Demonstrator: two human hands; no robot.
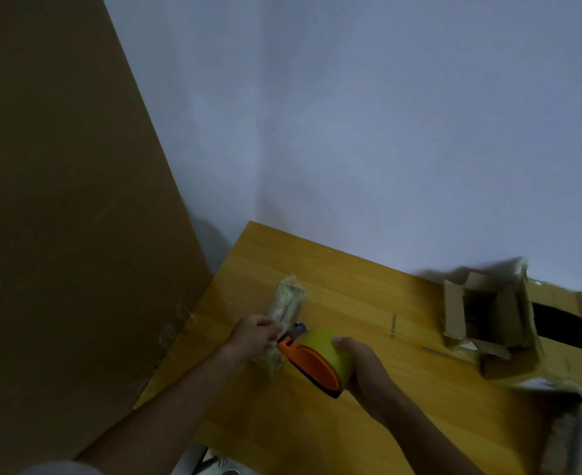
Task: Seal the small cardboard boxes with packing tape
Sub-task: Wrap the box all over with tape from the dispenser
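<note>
On the yellow wooden worktop (334, 286) lies a small, long cardboard box already wrapped in glossy clear tape (287, 303), its near end under the hands. The right hand (361, 365) is curled round the yellow roll of packing tape in its orange dispenser (317, 358), thumb on top of the roll, with the cutter end close against the box. The left hand (257, 334) pinches at the box's side, right where the dispenser's mouth meets it — whether it grips the loose tape end or the box itself is too blurred to tell.

To do this step well, I would judge that the left hand should pin the tape end flat on the cardboard before the right draws the dispenser away, keeping the strip taut and in line with the box's length so it does not wrinkle. Press down along the seam, then tilt the cutter to tear cleanly.

Further right, an opened brown cardboard box with raised flaps (481, 320) sits untaped — likely a later one.
</note>
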